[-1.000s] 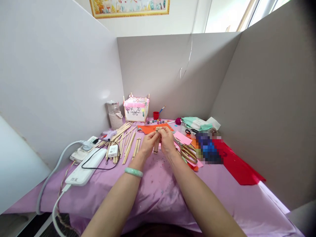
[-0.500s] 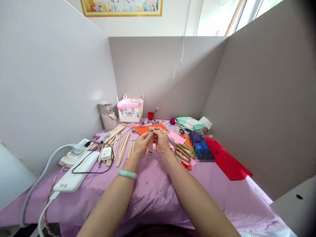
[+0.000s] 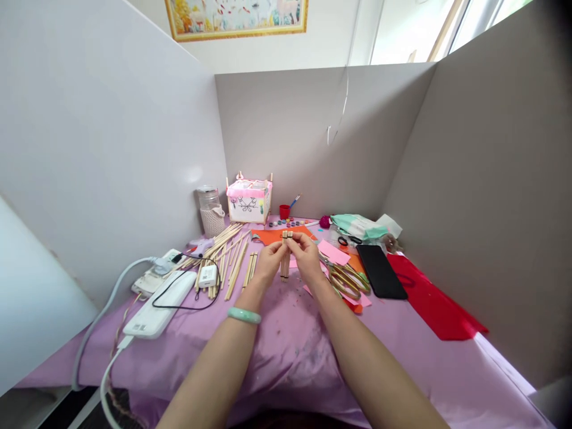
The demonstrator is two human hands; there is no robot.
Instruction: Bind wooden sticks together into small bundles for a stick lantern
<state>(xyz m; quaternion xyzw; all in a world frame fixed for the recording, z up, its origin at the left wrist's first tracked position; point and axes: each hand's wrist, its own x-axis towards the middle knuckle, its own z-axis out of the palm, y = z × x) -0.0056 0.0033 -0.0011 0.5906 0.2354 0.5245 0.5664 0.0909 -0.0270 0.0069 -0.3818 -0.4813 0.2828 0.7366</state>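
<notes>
Between my hands, above the purple cloth, I hold a small bundle of wooden sticks (image 3: pixel 285 271) upright, bound with dark bands. My left hand (image 3: pixel 269 262) pinches it from the left side, near the top. From the right, my right hand (image 3: pixel 305 255) has its thumb and fingers closed on the upper end. A second bound bundle of short sticks (image 3: pixel 250 268) lies just left of my left hand. Farther left, many loose wooden sticks (image 3: pixel 235 271) are spread on the cloth. Orange paper (image 3: pixel 264 236) lies behind my hands.
Gold-handled scissors (image 3: pixel 346 281), pink paper (image 3: pixel 334 252), a black phone (image 3: pixel 381 271) and red cloth (image 3: pixel 429 301) lie right. A white power bank (image 3: pixel 158 310) with cables is left. At the back stand a decorated box (image 3: pixel 248 205), a glass bottle (image 3: pixel 210 211) and a red cup (image 3: pixel 285 211).
The view has shifted, so everything appears farther right. My hands still hold the bundle at nearly the same spot over the table. The phone, pixelated before, now shows a black screen.
</notes>
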